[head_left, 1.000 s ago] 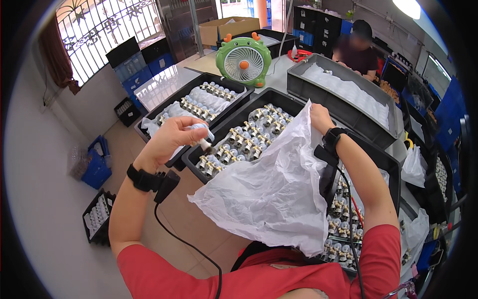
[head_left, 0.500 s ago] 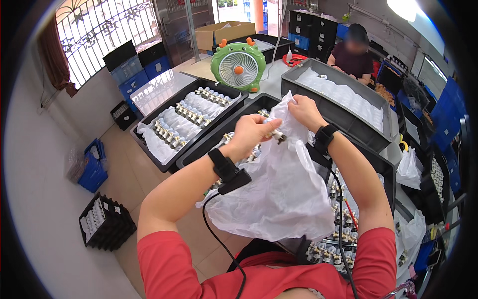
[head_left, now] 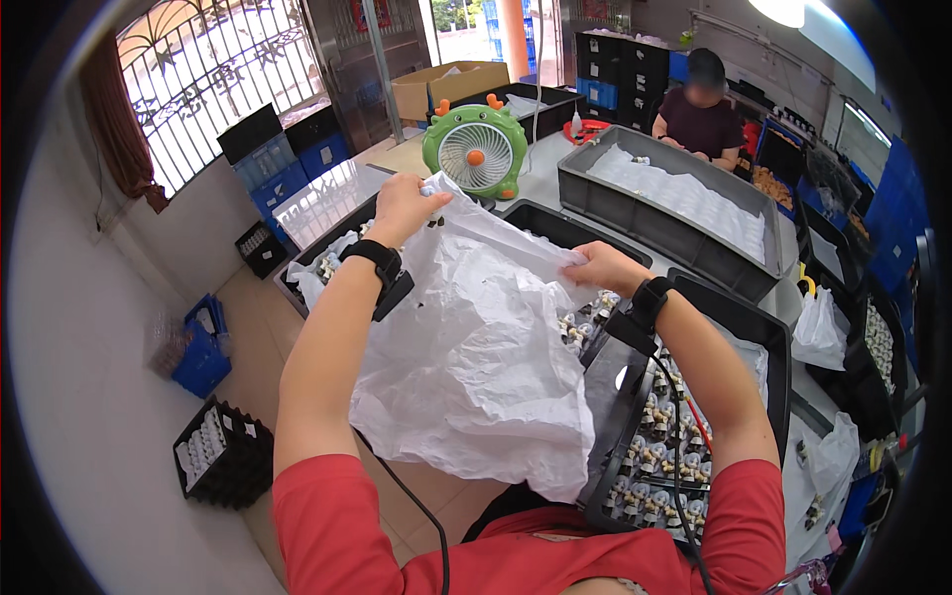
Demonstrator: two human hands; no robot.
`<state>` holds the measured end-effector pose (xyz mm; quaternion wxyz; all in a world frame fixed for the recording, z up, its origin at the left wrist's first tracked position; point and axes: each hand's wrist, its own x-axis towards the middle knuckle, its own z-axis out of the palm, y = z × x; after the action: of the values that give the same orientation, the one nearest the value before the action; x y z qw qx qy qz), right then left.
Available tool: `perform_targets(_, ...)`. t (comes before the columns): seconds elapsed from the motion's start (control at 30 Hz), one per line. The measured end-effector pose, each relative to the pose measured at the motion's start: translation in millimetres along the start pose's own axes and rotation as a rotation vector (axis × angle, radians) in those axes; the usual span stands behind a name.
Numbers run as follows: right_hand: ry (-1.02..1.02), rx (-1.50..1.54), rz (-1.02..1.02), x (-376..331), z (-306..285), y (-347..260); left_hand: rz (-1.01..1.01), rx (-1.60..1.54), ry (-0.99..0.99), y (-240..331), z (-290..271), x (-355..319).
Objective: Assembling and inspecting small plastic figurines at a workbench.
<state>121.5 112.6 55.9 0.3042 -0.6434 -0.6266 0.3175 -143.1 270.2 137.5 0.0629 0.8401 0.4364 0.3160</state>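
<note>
A large, crumpled, thin white sheet (head_left: 476,337) hangs spread between my two hands. My left hand (head_left: 405,210), closed at the sheet's upper left corner, also keeps a small figurine (head_left: 434,220) in its fingers, mostly hidden. My right hand (head_left: 607,268) pinches the sheet's upper right edge. Behind the sheet lies a black tray (head_left: 555,220), largely covered, with several small figurines (head_left: 585,322) showing past its right side. Below my right forearm, another black tray (head_left: 780,367) contains rows of small white-and-dark figurines (head_left: 650,456) and a red stick-like tool (head_left: 698,424).
A green fan (head_left: 474,151) stands beyond my hands. Right of it is a grey bin (head_left: 654,220) lined with white sheeting. A third black tray (head_left: 290,295) is partly hidden at left. One person (head_left: 699,119) sits at the back right. Stacked black trays (head_left: 233,461) stand on the floor.
My hands have moved apart: the left went left and up, the right moved down. The sheet, bunched before, is now spread wide and covers much of the left tray.
</note>
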Motion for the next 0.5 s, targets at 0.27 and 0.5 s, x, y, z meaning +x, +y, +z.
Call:
perform_targets(0.27,0.114,-0.678,0.206,-8,-2,40,0.224,0.058,-0.045,-16,118,-5)
perform_targets(0.5,0.229,-0.514,-0.168,-11,-7,60,0.068,-0.09,-0.012,1,182,-6)
